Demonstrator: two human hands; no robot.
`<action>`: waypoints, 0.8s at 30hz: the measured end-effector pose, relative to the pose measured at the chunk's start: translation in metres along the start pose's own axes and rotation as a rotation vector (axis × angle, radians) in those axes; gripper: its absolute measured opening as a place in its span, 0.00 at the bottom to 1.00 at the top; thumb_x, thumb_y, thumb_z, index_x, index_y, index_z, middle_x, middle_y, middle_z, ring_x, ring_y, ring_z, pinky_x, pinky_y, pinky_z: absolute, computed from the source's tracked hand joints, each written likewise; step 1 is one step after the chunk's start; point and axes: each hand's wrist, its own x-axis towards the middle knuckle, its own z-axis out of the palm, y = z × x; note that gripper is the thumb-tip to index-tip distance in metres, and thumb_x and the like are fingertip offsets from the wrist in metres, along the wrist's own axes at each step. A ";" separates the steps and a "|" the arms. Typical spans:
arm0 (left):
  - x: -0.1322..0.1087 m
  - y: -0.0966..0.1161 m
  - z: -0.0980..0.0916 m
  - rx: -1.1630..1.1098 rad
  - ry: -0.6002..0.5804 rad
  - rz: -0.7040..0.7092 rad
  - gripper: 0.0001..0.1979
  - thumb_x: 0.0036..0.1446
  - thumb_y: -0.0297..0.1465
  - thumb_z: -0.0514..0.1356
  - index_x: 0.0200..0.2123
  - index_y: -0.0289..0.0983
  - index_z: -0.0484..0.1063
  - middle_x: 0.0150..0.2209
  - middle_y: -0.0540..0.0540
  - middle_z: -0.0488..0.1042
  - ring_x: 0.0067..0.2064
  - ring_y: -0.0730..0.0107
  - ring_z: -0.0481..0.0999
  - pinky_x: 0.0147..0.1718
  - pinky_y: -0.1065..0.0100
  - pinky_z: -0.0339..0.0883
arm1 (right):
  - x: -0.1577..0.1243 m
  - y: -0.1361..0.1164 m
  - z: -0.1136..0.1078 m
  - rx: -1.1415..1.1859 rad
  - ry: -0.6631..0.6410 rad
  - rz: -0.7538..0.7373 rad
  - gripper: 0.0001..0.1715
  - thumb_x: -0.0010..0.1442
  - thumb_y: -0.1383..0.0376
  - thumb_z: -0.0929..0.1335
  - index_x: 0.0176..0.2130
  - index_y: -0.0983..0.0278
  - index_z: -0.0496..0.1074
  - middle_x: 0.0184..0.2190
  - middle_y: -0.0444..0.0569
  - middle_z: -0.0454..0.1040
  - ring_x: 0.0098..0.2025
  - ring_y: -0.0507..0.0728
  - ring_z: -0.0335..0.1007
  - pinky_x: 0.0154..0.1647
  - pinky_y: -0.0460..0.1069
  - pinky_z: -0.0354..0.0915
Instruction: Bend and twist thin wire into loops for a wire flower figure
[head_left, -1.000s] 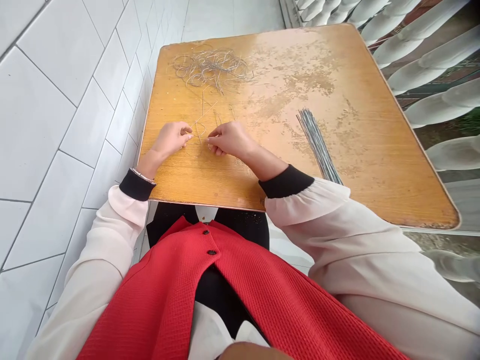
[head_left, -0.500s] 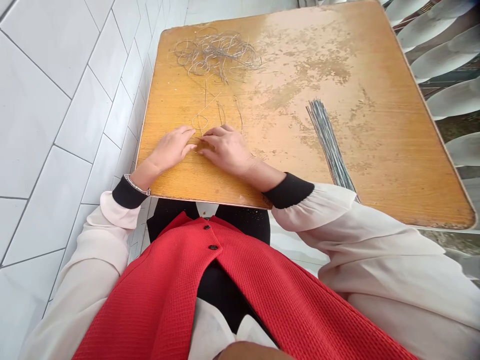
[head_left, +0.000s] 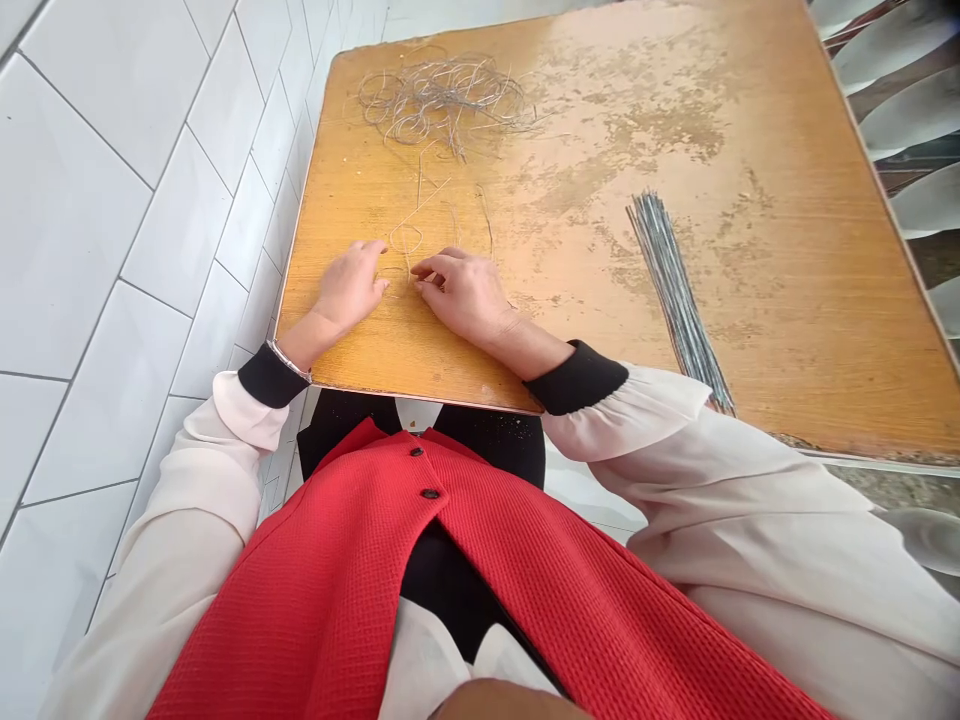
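My left hand (head_left: 351, 283) rests near the table's front left, its thumb and fingers apart with nothing between them. Across a small gap, my right hand (head_left: 461, 293) has its thumb and fingertips pinched together at the end of a thin wire (head_left: 409, 240). That wire bends into a small loop and runs away from me over the tabletop. A further thin wire (head_left: 489, 225) lies just beyond the right hand. Farther back sits a loose tangle of thin wire (head_left: 450, 98).
A bundle of straight grey wires (head_left: 679, 290) lies to the right on the worn wooden table (head_left: 810, 300). The white tiled wall (head_left: 97, 240) runs close along the table's left side. Pale balusters (head_left: 911, 130) stand past the right edge.
My left hand has opened wider and drawn slightly away from my right hand, leaving a larger gap. The view has shifted a little, so the table's contents appear farther right.
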 end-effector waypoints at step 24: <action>-0.021 0.006 -0.010 0.211 -0.082 0.251 0.09 0.62 0.24 0.54 0.40 0.38 0.73 0.46 0.41 0.73 0.50 0.58 0.72 0.50 0.58 0.67 | 0.025 0.004 0.002 -0.033 -0.088 -0.015 0.09 0.60 0.67 0.68 0.38 0.63 0.80 0.42 0.57 0.81 0.43 0.65 0.76 0.48 0.58 0.69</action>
